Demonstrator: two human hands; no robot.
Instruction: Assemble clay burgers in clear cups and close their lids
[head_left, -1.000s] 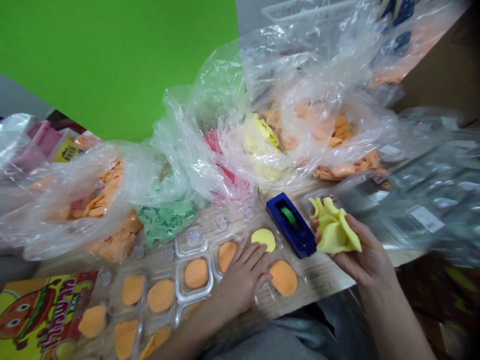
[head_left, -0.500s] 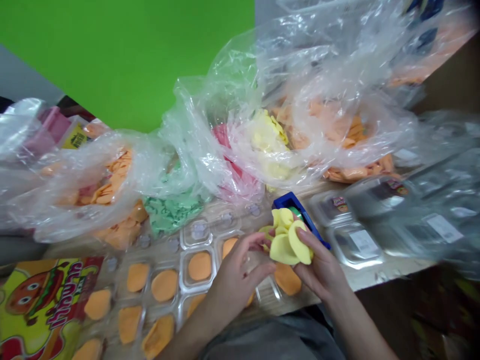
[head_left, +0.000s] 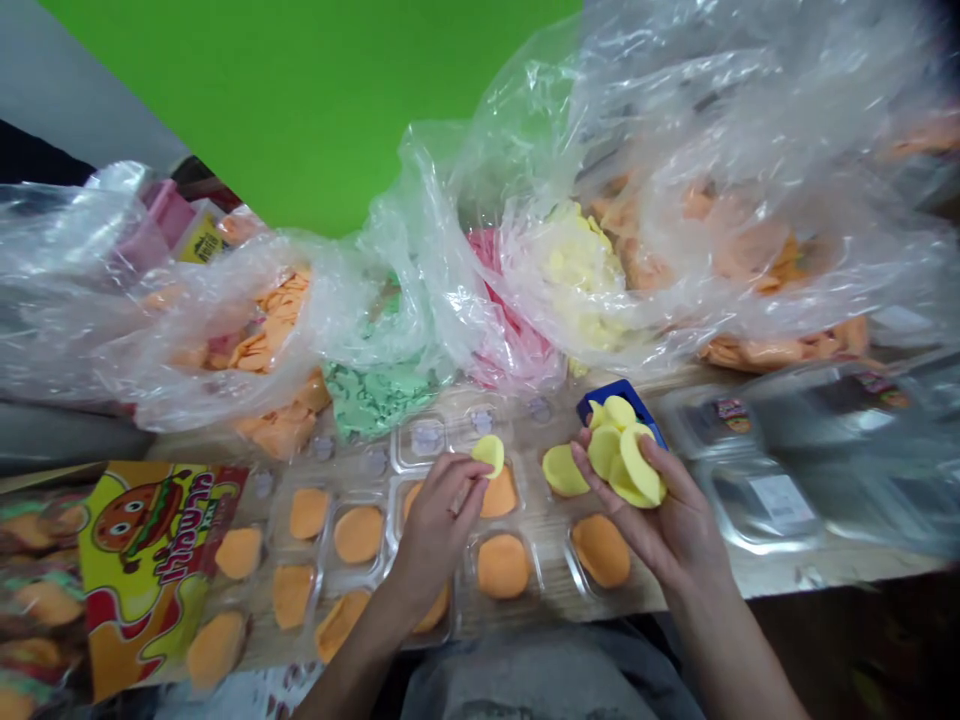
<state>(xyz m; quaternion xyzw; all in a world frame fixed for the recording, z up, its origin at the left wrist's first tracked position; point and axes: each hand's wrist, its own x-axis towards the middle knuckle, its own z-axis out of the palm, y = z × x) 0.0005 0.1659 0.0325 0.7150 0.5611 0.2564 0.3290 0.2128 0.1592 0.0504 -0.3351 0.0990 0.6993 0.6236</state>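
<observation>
1. The left hand (head_left: 441, 508) has its thumb and fingertips pinched on the rim of a thin yellow disc (head_left: 489, 454), matte and soft-looking, above an orange disc (head_left: 498, 494) in a clear plastic tray.
2. The right hand (head_left: 679, 515) is curled palm-up around a loose fan of yellow discs (head_left: 626, 462), smooth and slightly curled, its fingers closed against their sides.
3. Between the hands, another yellow disc (head_left: 565, 471) lies flat in the tray rows; a blue plastic tape dispenser (head_left: 636, 397) is partly hidden behind the fan.
4. More matte orange rounds (head_left: 503, 566), some with uneven edges, sit in the square, glossy compartments on the wood-grain table (head_left: 784, 577).
5. Behind, crinkled transparent bags (head_left: 442, 240) hold frilly-edged green pieces (head_left: 382, 398), pink sheets (head_left: 510, 320) and yellow and orange pieces.
6. At left stands a printed burger box (head_left: 154, 570); at right, clear rigid clamshells (head_left: 765, 505) bear paper labels.
</observation>
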